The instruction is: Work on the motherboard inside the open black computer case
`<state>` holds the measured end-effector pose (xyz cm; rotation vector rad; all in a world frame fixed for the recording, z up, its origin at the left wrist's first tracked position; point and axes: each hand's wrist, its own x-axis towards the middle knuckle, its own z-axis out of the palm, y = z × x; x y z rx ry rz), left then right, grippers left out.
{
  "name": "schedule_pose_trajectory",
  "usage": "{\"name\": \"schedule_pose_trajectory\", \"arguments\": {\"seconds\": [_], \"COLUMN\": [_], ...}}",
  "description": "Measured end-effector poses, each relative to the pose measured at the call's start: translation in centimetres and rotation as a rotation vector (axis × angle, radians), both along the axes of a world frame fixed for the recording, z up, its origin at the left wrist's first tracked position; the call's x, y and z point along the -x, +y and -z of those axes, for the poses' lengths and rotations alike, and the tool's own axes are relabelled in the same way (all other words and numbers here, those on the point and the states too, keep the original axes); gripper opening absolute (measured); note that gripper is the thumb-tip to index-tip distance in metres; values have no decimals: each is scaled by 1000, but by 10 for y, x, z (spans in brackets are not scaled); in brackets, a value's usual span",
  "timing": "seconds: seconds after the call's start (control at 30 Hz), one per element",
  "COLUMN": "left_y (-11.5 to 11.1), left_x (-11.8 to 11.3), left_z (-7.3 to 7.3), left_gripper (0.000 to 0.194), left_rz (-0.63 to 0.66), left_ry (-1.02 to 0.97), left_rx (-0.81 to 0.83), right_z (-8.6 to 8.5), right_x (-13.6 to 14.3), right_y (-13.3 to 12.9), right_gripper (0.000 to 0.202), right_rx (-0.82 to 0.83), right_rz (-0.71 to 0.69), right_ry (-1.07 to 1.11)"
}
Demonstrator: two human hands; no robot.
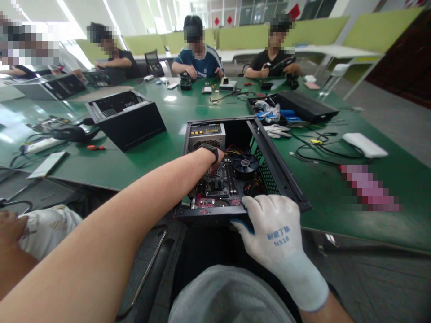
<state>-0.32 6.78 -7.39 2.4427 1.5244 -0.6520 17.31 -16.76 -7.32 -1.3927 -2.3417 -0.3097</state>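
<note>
An open black computer case (286, 179) lies at the near edge of the green table. My right hand (274, 220), in a white work glove, grips the case's near rim, with the fingers over the edge and the thumb below. Bare and wearing a black wristband, my left hand (215, 166) reaches down inside, over the motherboard (217, 186); its fingers are largely hidden. Right of it sits a round black fan (245, 165) with coloured wires around it. The power supply (207, 133) fills the far left corner of the case.
Another case (138, 125) stands tilted on the table (178, 105) at left, near a red screwdriver (96, 147). To the right lie gloves (278, 131), loose cables (313, 148) and a white box-like object (365, 145). Several people work across the table.
</note>
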Motion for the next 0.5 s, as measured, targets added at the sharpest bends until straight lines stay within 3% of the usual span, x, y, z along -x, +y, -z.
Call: {"name": "schedule_pose_trajectory", "arguments": {"seconds": [0.13,0.5], "left_y": [-8,-5], "left_x": [-8,-6], "left_z": [-3,1], "left_gripper": [61,60], "left_rz": [33,63], "left_ry": [220,244], "left_rx": [8,-12], "right_z": [0,-3], "right_x": [0,0], "right_y": [0,0], "right_gripper": [33,34], "right_rx": [8,13], "right_rz": [2,2], "right_ry": [-2,-11]}}
